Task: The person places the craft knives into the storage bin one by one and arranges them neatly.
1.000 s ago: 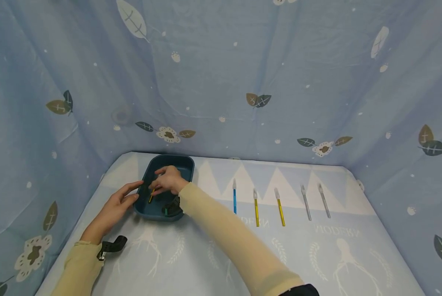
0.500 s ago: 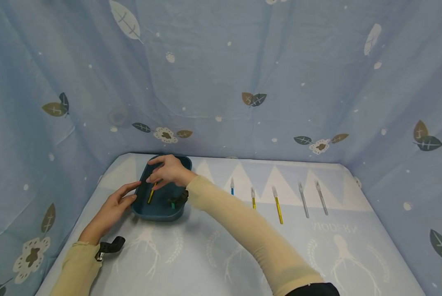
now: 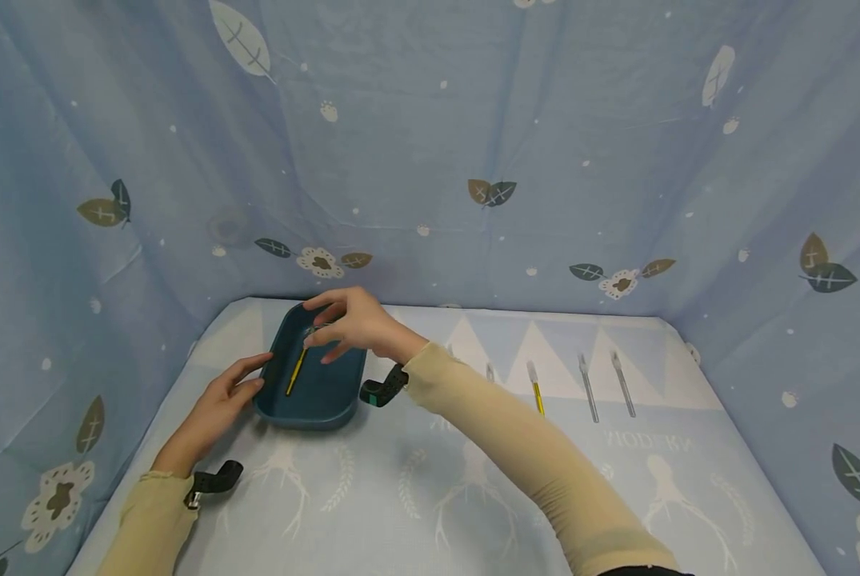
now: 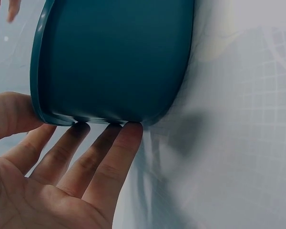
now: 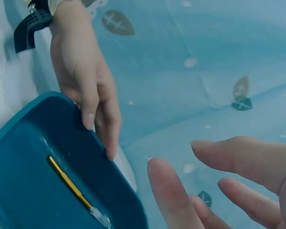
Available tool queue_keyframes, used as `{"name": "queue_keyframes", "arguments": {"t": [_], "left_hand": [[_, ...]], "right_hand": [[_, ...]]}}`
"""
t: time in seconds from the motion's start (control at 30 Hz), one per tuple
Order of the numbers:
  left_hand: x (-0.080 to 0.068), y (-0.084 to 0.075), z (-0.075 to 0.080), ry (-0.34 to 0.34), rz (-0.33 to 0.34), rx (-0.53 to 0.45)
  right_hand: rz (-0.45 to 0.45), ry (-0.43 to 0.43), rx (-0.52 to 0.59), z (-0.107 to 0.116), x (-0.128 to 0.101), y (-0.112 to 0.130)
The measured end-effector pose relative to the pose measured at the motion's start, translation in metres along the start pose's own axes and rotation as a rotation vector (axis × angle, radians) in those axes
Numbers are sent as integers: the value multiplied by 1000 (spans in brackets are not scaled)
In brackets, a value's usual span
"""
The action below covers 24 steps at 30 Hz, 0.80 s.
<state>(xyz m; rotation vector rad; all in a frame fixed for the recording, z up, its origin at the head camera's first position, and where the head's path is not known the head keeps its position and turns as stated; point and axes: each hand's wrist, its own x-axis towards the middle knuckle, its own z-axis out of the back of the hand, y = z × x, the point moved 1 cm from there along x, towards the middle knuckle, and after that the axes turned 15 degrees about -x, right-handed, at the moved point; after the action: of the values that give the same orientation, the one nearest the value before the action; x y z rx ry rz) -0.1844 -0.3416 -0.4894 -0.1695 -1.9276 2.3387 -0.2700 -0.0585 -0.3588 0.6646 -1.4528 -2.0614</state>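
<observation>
A dark teal tray (image 3: 314, 396) is seen on the tabletop (image 3: 415, 496), which is covered with a pale blue printed cloth. One yellow pen (image 3: 296, 370) with a clear cap is laid inside the tray, along its length and closer to its left wall.

The left hand (image 3: 217, 404) is placed against the left outer wall of the tray. Its fingers (image 4: 109, 157) are kept straight and are pressed to the wall under the rim, and the thumb is rested at the rim; nothing is gripped by it.

The right hand (image 3: 354, 324) is held in the air above the far part of the tray. Its fingers (image 5: 174, 200) are spread and relaxed, and nothing is held in them. The pen is not touched by this hand.

To the right of the tray, more pens are laid in a row on the tabletop: one with a yellow body (image 3: 535, 386) and two grey ones (image 3: 586, 386) (image 3: 622, 382). Some of the row is hidden behind the right sleeve (image 3: 516, 456).
</observation>
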Motion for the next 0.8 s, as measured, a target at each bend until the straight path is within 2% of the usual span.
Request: {"name": "queue_keyframes", "arguments": {"t": [0.43,0.63,0.8], "left_hand": [[-2,1,-3,-25,-12,23],[-1,2,-3,-16,-20,11],[-2,3,-2,-27,-26,32]], "right_hand": [[13,-114,-160,37,-49,-1],[46,-182,-187,65,-76,-10],[23,-241,-233,86,-95,-18]]}}
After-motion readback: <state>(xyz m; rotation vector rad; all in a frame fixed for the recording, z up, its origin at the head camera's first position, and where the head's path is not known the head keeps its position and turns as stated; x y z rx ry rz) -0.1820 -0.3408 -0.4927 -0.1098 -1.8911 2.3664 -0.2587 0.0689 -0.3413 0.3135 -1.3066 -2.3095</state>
